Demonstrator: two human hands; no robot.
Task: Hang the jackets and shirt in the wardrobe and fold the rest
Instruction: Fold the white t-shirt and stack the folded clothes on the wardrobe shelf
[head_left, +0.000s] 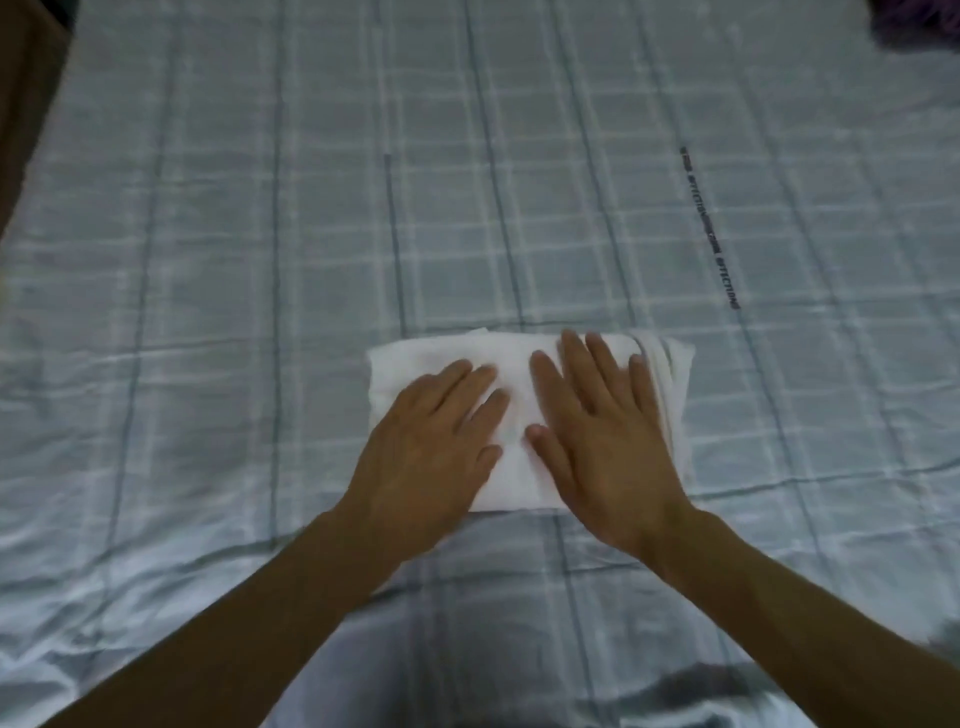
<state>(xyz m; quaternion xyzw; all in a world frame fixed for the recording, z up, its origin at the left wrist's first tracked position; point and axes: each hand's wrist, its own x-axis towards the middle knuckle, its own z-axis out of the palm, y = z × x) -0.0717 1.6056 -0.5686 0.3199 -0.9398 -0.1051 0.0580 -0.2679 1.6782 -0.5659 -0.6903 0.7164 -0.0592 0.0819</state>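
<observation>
1. Folded white cloth garment (524, 415), a compact rectangle, lies on the pale blue-grey checked bed sheet (260, 234), directly under both palms; its folding looks all but done.
2. Left hand (431, 441) lies flat on the garment's left half, fingers straight, grasping nothing.
3. Right hand (597, 436) presses flat just beside it, fingers spread, likewise released.
4. Dark purple fabric (914, 21), far beyond the right hand at the bed's corner, may remain to be handled; no wardrobe is in view.

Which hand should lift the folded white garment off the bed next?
Probably right. The right hand lies flat nearer the white garment's layered edge; the left hand covers its near-left part.
</observation>
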